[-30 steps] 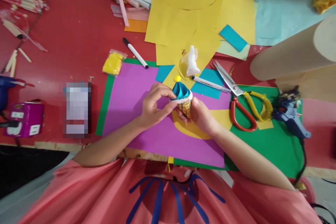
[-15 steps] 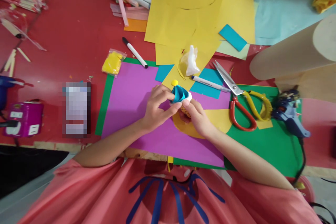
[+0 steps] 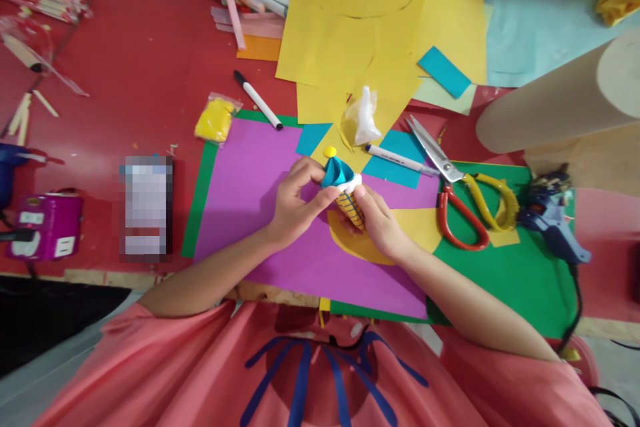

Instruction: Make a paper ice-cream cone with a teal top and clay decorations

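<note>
Between my two hands is a small paper ice cream cone (image 3: pixel 349 205), yellow with dark crossed lines. A white clay-like rim circles its top, above it sit blue twisted folds, and a yellow ball tops them. My left hand (image 3: pixel 299 203) is closed on the cone's upper left side, thumb at the white rim and fingers by the blue folds. My right hand (image 3: pixel 379 219) wraps its right side, thumb on the rim, with some fingers hidden behind the cone. Below lie a purple sheet (image 3: pixel 250 213) and a rounded orange-yellow paper piece (image 3: pixel 410 233).
Scissors (image 3: pixel 453 180) lie spread to the right, beside a blue glue gun (image 3: pixel 553 220). Ahead are a marker (image 3: pixel 400 159), a bag of white clay (image 3: pixel 367 120) and yellow sheets (image 3: pixel 350 20). A packet of yellow clay (image 3: pixel 216 119) and a black-capped marker (image 3: pixel 259 101) lie left; a large roll (image 3: pixel 555 97) stands right.
The cone has turned in my hands, so more of its lined yellow side shows. Its top has shifted slightly left. The things on the table stay in place.
</note>
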